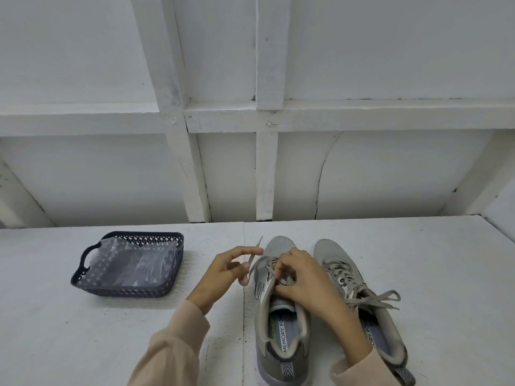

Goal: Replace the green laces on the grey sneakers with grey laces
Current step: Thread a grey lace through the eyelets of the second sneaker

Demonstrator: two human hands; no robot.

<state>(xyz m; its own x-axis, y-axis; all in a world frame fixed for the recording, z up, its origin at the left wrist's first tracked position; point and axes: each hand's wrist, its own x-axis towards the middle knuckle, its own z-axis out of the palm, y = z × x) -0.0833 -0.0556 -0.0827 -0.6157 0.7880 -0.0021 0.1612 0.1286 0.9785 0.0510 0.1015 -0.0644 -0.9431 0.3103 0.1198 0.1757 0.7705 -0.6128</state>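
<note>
Left hand (231, 270): narrow grip, thumb and fingers closed on the free end of the grey lace (258, 243), whose tip stands up past the forefinger while the slack loops below the hand. Right hand (303, 277): fingers curled down on the eyelet row of the near-basket sneaker (281, 330), apparently pinching the same lace where it leaves an eyelet; the contact itself is hidden under the knuckles.

The lace is a flat, soft woven strip, light and limp. It will twist and sag unless kept taut, and is best held just behind its stiff tip, which is the only part rigid enough to be pushed through an eyelet. The sneaker is light, with a yielding mesh upper, so it is likely to slide or tip under a pull and needs steadying at the tongue or the eyelet stay.

The second sneaker (362, 302) lies just beside the first. It is already laced in grey and tied in a bow that trails toward the working hand and could snag.

A dark lattice basket (125, 291) holding a clear plastic bag (133, 257) sits well apart to the left. The white table (432, 260) ends at the panelled wall (390, 168) close behind the toes, so open room lies to either side.
</note>
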